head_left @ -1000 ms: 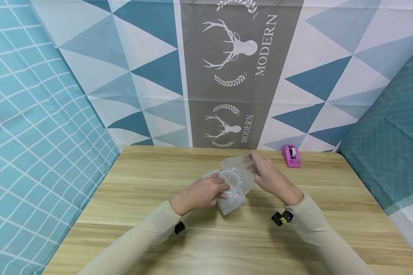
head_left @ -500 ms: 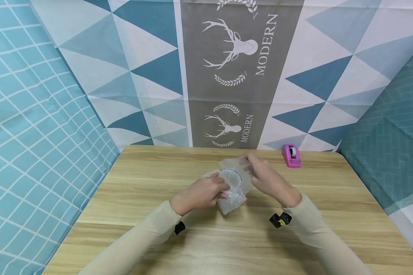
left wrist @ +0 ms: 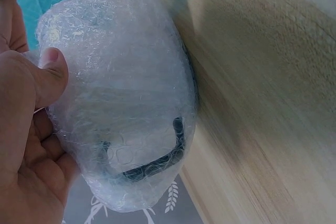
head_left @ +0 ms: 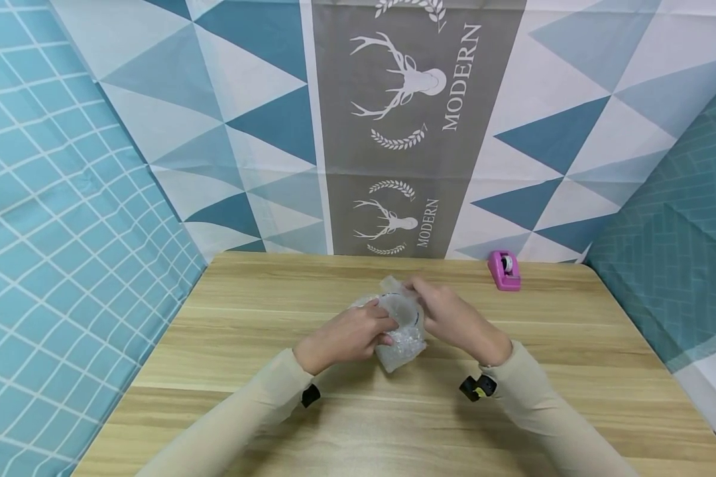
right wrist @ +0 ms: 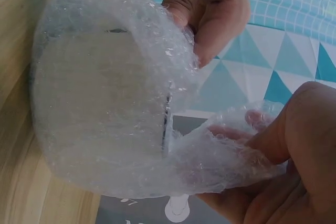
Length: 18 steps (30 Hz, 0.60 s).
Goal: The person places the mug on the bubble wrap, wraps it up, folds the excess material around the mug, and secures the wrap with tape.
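Note:
A pale mug (right wrist: 100, 93) with a dark rim and a dark handle (left wrist: 157, 167) stands on the table inside clear bubble wrap (head_left: 402, 348). My left hand (head_left: 358, 331) pinches the wrap at the mug's near left rim, with the thumb (left wrist: 52, 72) on the outside. On the far right side, my right hand (head_left: 453, 321) grips a loose flap of the wrap (right wrist: 205, 161) between thumb and fingers. That flap is bent in close to the mug's mouth. Some right fingertips show blurred through the plastic in the right wrist view.
A pink tape dispenser (head_left: 505, 270) sits at the back right of the wooden table (head_left: 262, 291), beyond my right hand. Patterned cloth (head_left: 262, 132) hangs right behind the table's far edge. Blue checked cloth (head_left: 65, 218) borders the left side.
My right hand has moved left and inward, bringing the loose flap of bubble wrap from spread out at the right over toward the mug's mouth. My left hand has stayed in place.

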Tool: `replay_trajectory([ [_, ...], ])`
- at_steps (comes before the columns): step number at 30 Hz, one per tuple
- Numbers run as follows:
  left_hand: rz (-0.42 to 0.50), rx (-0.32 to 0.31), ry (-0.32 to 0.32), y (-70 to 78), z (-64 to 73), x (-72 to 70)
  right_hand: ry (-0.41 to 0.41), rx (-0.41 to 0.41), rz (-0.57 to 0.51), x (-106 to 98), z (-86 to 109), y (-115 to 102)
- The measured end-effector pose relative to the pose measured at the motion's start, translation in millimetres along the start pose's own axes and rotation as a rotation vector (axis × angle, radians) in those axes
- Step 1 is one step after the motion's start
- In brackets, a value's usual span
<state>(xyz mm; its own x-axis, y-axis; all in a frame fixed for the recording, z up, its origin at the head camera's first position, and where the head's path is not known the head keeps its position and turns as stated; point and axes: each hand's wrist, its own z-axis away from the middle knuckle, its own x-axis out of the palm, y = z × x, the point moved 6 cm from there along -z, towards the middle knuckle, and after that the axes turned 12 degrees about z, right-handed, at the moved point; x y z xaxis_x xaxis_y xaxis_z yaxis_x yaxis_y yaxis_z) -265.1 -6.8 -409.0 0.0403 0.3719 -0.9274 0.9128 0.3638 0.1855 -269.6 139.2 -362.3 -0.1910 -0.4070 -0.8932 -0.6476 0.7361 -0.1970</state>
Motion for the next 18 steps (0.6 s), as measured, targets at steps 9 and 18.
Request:
replay_trajectory([
  [9,-0.027,0.009,0.002,2.7,-0.3,-0.4,-0.04,0.016,-0.003,7.2,3.6,-2.8],
  [18,-0.013,0.001,0.006,3.4,-0.7,0.1,-0.105,0.066,-0.075,10.5,2.2,11.1],
])
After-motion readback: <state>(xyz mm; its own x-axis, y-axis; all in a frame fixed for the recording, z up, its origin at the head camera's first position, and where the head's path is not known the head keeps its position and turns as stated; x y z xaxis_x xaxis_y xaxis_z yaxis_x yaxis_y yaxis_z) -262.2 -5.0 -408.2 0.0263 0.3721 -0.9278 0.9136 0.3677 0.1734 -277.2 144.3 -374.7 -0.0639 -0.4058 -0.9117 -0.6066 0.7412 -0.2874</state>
